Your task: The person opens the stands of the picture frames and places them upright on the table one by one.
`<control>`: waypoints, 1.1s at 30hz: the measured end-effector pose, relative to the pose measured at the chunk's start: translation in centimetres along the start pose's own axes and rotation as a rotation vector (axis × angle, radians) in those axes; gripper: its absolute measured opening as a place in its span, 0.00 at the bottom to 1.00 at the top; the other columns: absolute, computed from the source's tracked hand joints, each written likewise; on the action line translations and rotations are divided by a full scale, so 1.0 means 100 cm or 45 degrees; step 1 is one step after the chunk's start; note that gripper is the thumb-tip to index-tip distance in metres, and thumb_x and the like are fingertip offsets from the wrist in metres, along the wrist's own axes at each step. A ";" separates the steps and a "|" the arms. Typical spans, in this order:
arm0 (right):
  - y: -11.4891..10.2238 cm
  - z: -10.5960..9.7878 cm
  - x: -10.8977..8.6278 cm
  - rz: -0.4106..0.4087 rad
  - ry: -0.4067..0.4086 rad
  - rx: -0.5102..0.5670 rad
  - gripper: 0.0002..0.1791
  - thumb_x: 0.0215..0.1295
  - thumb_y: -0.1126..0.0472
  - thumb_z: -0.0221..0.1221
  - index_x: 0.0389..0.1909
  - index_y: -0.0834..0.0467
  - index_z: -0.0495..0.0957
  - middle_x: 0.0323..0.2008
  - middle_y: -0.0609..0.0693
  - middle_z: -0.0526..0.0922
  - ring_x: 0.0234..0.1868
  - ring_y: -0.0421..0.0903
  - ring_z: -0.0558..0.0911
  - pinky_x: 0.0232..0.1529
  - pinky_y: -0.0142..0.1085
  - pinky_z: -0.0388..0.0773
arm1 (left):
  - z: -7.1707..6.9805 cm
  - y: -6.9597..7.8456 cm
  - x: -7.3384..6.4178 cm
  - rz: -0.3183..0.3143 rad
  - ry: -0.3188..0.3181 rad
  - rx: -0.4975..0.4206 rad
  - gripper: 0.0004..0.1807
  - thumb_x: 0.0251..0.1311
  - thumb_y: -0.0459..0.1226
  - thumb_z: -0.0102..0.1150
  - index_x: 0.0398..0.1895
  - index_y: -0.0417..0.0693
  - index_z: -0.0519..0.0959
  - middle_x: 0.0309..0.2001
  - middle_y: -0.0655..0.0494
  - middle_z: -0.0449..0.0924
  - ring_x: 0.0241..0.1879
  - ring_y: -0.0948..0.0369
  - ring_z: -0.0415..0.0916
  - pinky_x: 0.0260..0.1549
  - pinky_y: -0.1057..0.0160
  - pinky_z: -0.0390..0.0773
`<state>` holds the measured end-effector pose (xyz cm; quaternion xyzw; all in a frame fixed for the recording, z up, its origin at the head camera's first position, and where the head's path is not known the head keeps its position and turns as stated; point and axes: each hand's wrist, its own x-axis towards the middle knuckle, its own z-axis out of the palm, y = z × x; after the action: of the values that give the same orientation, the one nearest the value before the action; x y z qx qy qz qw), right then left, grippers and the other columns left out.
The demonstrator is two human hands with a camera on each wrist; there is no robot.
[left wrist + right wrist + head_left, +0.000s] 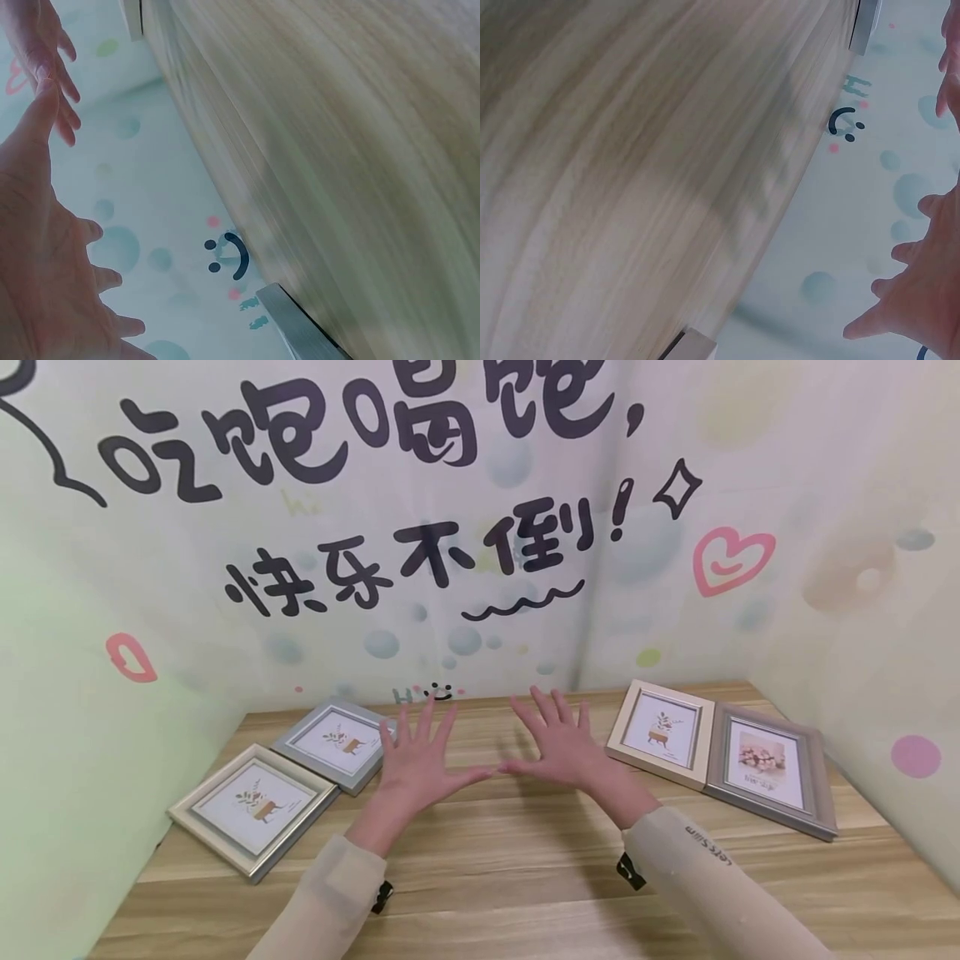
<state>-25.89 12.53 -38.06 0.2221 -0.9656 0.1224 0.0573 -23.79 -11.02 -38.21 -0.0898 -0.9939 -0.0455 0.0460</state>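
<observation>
Above the middle of the wooden table [480,860], my left hand [416,764] is spread with straight fingers and holds nothing. My right hand [566,747] mirrors it, fingers also spread, and the two thumb tips meet or nearly meet. Left of the left hand lie a cream picture frame [326,797] and a blue-grey picture frame [288,739], edges together; the blue-grey one is nearest that hand. On the right, a beige picture frame [708,722] lies beside a brown-grey picture frame [817,777]. Both wrist views show a gap between the hands and the tabletop.
Behind the table rises a pale wall cloth [480,652] with large black characters, bubbles and a small smiley face. Side panels stand at the left [60,777] and right [862,635]. A black clip-like piece [630,871] shows under the right sleeve.
</observation>
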 end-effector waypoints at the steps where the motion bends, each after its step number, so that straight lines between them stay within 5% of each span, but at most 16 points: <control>1: 0.000 0.000 0.000 -0.003 0.000 0.000 0.55 0.56 0.26 0.58 0.79 0.47 0.50 0.80 0.59 0.45 0.79 0.67 0.44 0.70 0.77 0.41 | -0.001 0.000 -0.001 -0.001 0.002 0.004 0.63 0.45 0.83 0.41 0.81 0.65 0.42 0.82 0.50 0.28 0.78 0.36 0.28 0.72 0.26 0.36; 11: -0.007 0.001 -0.001 -0.069 -0.004 0.009 0.56 0.55 0.25 0.58 0.79 0.49 0.51 0.80 0.58 0.47 0.79 0.65 0.50 0.71 0.73 0.51 | -0.006 -0.006 -0.012 -0.020 0.031 -0.023 0.63 0.44 0.82 0.47 0.81 0.62 0.47 0.82 0.48 0.38 0.79 0.36 0.34 0.71 0.26 0.44; 20: -0.017 0.005 0.001 -0.137 -0.004 0.029 0.56 0.54 0.29 0.64 0.78 0.52 0.54 0.76 0.59 0.59 0.75 0.64 0.60 0.70 0.70 0.58 | -0.011 -0.021 -0.027 -0.053 0.022 -0.048 0.62 0.45 0.78 0.53 0.80 0.59 0.52 0.80 0.44 0.45 0.77 0.34 0.44 0.72 0.27 0.47; 33: -0.030 0.007 0.000 -0.159 -0.077 0.104 0.53 0.57 0.34 0.65 0.78 0.52 0.55 0.77 0.59 0.58 0.75 0.64 0.60 0.76 0.59 0.57 | -0.026 -0.043 -0.062 0.030 0.051 -0.070 0.55 0.53 0.74 0.52 0.77 0.52 0.58 0.76 0.42 0.59 0.74 0.40 0.58 0.73 0.41 0.60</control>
<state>-24.61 9.67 -38.12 0.2877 -0.9454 0.1511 0.0266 -18.32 -16.51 -36.63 -0.1018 -0.9900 -0.0741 0.0639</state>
